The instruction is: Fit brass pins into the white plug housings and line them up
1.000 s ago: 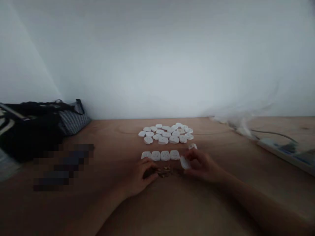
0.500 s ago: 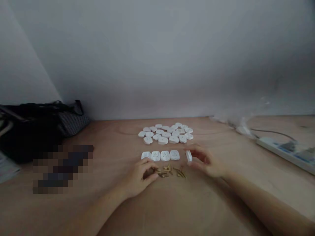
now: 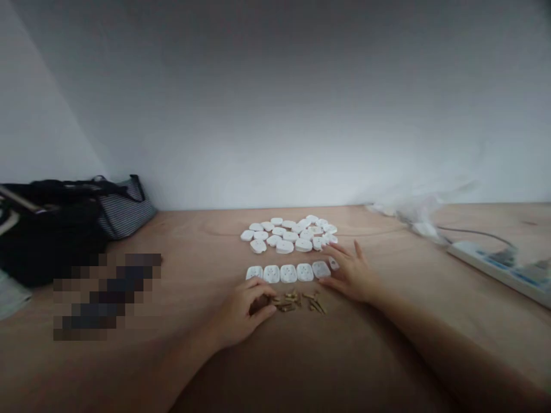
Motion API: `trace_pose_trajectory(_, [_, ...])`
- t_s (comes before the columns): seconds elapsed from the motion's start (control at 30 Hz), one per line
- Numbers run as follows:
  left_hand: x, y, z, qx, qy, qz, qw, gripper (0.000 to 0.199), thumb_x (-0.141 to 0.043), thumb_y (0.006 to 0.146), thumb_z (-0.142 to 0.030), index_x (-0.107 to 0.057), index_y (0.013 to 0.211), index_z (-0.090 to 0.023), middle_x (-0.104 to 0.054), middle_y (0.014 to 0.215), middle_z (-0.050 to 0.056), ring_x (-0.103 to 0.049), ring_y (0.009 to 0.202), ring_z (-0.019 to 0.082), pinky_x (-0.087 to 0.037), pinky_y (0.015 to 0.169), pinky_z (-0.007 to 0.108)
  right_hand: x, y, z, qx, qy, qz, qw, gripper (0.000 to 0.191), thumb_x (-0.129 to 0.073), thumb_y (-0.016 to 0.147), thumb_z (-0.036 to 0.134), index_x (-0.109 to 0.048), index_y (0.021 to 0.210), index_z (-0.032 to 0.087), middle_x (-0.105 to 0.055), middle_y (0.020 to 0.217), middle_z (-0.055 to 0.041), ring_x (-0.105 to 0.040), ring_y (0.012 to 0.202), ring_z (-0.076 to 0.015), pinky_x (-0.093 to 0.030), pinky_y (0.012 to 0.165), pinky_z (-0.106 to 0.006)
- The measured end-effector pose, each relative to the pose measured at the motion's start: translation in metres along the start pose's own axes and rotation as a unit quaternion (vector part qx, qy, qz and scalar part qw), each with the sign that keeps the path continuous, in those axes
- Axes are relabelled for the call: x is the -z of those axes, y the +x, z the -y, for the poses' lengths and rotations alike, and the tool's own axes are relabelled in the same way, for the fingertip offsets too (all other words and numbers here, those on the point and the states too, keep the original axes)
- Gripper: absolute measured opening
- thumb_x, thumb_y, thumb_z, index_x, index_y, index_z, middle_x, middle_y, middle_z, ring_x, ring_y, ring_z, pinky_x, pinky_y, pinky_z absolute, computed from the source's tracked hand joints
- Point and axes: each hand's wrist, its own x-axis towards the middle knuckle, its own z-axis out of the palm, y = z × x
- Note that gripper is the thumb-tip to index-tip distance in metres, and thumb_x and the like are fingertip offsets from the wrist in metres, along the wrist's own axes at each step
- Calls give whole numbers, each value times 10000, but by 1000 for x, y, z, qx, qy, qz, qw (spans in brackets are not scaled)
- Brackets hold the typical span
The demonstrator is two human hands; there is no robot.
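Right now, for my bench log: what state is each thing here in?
brass pins, scattered loose
row of socket covers, five lying flat, side by side
heap of socket covers, loose
left hand, curled, beside the brass pins
right hand, open, fingers spread, at the row's end
power strip, lying with cable attached

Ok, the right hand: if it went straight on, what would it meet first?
Probably the white rounded plastic socket cover just ahead of the right hand; depth is unclear, so they may already touch.

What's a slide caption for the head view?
Left hand by brass pieces, right hand by a row of white socket plates.
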Motion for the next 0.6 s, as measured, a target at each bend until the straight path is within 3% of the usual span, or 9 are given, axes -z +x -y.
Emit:
trace_pose_trajectory(0.13, [0,0,1,-1,1,0,1000,157,-549,827,-251,-616,961,-205,-577,957,41,-549,776,163,-453,680,271,-2,-3,-16,-42,67,-28,996,578,-605,746,438,-428,1253,223,-452,1335,-134,-358,1264,-318,-157,1025,-618])
trace_pose_trajectory(0.33, [-1,0,2,0,-2,3,1000,169,-543,830,-271,-619,969,-213,-584,969,42,-554,793,171,-462,681,275,-10,-5,-39,-86,257,-19,962,440,-653,713,315,-519,1123,225,-609,1106,-71,-557,1046,-265,-418,922,-463])
trace_pose_trajectory(0.53, [1,0,0,-3,2,7,1000,165,-538,836,-272,-618,966,-210,-585,957,39,-556,811,174,-461,718,290,-4,-10,-31,-113,335,-72,933,397,-607,758,363,-446,1087,209,-630,965,-66,-634,858,-210,-531,724,-370])
trace_pose_trajectory(0.6, [1,0,0,-2,5,11,1000,162,-537,837,-267,-616,966,-209,-583,954,37,-556,792,170,-459,705,286,4,-14,-20,-110,386,-58,914,389,-656,718,360,-480,1028,205,-648,890,-52,-647,813,-210,-542,675,-352])
